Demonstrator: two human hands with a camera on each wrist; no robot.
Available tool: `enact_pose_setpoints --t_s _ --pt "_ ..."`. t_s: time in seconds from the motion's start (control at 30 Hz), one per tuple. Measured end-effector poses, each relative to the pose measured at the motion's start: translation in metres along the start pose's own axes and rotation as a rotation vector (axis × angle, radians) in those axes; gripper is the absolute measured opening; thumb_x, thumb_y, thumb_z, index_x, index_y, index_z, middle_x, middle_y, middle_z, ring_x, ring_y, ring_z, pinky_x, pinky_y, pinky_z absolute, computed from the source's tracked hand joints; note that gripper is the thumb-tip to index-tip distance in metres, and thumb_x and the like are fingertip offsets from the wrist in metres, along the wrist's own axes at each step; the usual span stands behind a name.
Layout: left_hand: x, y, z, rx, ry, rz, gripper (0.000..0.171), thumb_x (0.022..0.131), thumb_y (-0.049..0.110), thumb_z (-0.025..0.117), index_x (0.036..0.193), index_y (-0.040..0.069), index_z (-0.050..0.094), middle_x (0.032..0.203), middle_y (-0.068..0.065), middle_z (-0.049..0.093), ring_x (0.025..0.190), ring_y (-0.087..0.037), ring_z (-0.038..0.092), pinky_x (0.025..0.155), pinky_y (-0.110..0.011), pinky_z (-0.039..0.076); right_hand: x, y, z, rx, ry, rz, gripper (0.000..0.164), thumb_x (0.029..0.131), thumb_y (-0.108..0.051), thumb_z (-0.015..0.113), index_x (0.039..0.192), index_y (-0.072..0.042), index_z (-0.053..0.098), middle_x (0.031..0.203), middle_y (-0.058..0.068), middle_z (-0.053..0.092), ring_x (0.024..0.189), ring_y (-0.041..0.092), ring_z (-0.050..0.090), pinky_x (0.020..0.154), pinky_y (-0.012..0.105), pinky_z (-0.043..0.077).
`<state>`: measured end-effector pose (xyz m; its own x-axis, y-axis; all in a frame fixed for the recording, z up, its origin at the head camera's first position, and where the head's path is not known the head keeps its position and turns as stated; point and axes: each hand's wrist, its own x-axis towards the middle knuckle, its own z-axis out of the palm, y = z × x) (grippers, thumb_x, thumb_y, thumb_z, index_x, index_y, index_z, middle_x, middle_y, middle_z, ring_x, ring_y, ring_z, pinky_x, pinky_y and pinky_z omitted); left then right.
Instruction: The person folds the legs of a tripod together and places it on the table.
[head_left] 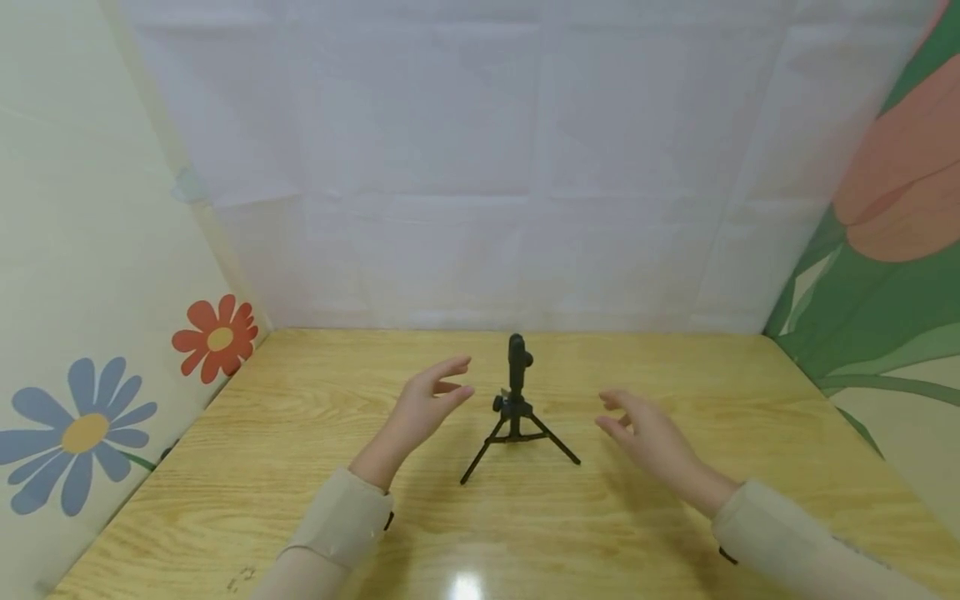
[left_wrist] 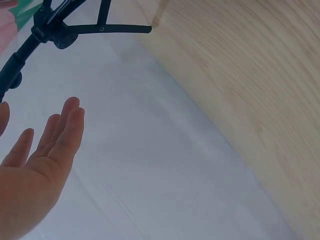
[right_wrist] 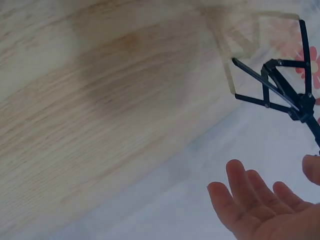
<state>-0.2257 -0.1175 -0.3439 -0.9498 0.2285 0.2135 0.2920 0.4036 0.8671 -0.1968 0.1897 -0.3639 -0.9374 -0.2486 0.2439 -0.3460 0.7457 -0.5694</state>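
Note:
A small black tripod (head_left: 516,400) stands upright on the wooden table with its legs spread. Its upper part is a dark column with a knob on the side. To its left, my left hand (head_left: 425,406) hovers apart from it, fingers extended and holding nothing. My right hand (head_left: 648,429) is raised on the other side, also apart from the tripod, with relaxed, slightly bent fingers. In the left wrist view the tripod (left_wrist: 50,27) appears beyond the fingertips. The right wrist view shows its legs and braces (right_wrist: 280,85) above the right hand (right_wrist: 265,210).
The wooden table (head_left: 300,442) meets a white sheet-covered wall (head_left: 420,167) at the back. Side panels carry painted flowers, a blue one (head_left: 84,435) and a red one (head_left: 220,338) on the left, and a large pink bloom (head_left: 907,167) on the right.

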Motion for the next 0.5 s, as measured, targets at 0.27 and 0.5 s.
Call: enact_pose_setpoints --t_s 0.27,0.5 --pt "0.003 0.006 0.004 -0.005 0.002 0.014 0.048 0.095 0.011 0.063 0.141 0.004 0.049 0.134 -0.02 0.055 0.113 -0.036 0.058 0.088 -0.047 0.052 -0.002 -0.005 0.007 0.028 -0.009 -0.001 0.039 0.097 -0.016 0.061 0.128 0.006 0.054 0.117 0.023 0.063 0.089 0.028 0.063 0.074 0.044 0.054" --pt "0.007 0.011 0.007 -0.02 -0.02 0.004 0.049 0.096 0.013 0.062 0.142 0.006 0.048 0.136 -0.018 0.054 0.117 -0.035 0.056 0.092 -0.049 0.05 -0.002 -0.005 0.013 0.099 -0.007 0.001 0.034 0.096 -0.01 0.061 0.124 0.008 0.055 0.113 0.024 0.064 0.089 0.029 0.062 0.075 0.044 0.054"
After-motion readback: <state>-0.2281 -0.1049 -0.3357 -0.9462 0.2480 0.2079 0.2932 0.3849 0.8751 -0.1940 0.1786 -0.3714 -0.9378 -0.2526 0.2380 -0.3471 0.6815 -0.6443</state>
